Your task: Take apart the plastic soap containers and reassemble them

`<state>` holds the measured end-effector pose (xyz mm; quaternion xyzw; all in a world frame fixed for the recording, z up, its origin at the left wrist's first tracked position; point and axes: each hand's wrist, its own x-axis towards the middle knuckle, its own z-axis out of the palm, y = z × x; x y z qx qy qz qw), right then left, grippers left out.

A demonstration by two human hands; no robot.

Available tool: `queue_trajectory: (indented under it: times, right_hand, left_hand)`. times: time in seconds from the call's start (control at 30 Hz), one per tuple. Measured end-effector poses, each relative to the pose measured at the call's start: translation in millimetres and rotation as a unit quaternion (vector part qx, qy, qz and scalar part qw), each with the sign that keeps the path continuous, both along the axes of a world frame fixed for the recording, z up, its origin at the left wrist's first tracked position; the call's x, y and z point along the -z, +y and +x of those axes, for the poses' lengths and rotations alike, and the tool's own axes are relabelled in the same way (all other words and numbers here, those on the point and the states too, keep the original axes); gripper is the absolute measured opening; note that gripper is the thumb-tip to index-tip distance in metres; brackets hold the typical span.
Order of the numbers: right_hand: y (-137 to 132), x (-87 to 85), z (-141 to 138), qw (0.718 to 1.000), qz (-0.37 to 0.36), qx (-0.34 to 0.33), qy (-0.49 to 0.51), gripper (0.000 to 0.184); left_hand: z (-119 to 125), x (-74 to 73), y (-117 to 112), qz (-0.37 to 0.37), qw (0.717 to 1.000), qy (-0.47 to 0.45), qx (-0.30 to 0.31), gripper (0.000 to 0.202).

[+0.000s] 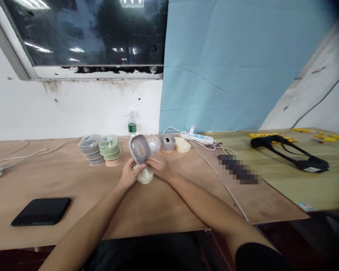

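Observation:
My left hand (130, 174) is closed on the lower left edge of a grey plastic box part (138, 148), its thumb along the bottom. The part is tilted up, with an oval opening in its middle. My right hand (160, 168) grips the same part at its lower right corner, fingers bent. Just under both hands sits a cream scalloped piece (145, 176), partly hidden by them; whether it touches them I cannot tell. Behind stand a clear pinkish piece (154, 143), a grey box part (167, 143) on a peach one, and a stack of cream pieces (182, 145).
Left of my hands are a grey box stack (90, 146) and a green box stack (109, 146). A water bottle (132, 127) stands by the wall. A black flat object (41, 211) lies front left; a power strip (197, 137), cables and a black strap frame (290, 154) lie rightward.

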<state>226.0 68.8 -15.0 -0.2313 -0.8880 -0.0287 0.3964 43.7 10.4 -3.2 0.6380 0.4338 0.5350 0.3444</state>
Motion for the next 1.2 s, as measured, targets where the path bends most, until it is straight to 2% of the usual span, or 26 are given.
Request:
queue_trajectory:
  times: [0.07, 0.13, 0.23, 0.33, 0.5, 0.67, 1.2]
  right_hand:
    - [8.9, -2.0, 11.9, 0.999, -0.006, 0.05, 0.016, 0.025]
    - [18.9, -4.3, 27.1, 0.989, -0.013, 0.131, 0.059, 0.028]
    - [34.9, -6.1, 50.4, 0.964, -0.014, 0.239, 0.116, 0.033]
    - [50.7, -3.6, 68.0, 0.946, -0.004, 0.294, 0.139, 0.033]
    - [68.6, 3.8, 80.4, 0.937, 0.029, 0.304, 0.167, 0.03]
    - [71.4, 6.1, 80.2, 0.94, 0.033, 0.294, 0.17, 0.034]
    - [75.2, 15.4, 79.1, 0.945, -0.033, 0.299, 0.126, 0.052]
  left_hand:
    - [-9.9, 1.3, -3.1, 0.057, 0.988, 0.141, -0.028, 0.051]
    - [-21.2, 2.9, -3.8, 0.097, 0.963, 0.246, -0.054, 0.05]
    - [-29.6, 5.2, -2.1, 0.114, 0.945, 0.3, -0.06, 0.043]
    - [-27.7, 6.9, -1.7, 0.111, 0.936, 0.328, -0.057, 0.041]
    - [-23.7, 8.7, -4.0, 0.091, 0.929, 0.358, -0.026, 0.042]
    - [-25.2, 10.8, -1.8, 0.092, 0.927, 0.363, -0.028, 0.04]
    - [-27.3, 14.4, -0.3, 0.087, 0.919, 0.384, -0.014, 0.041]
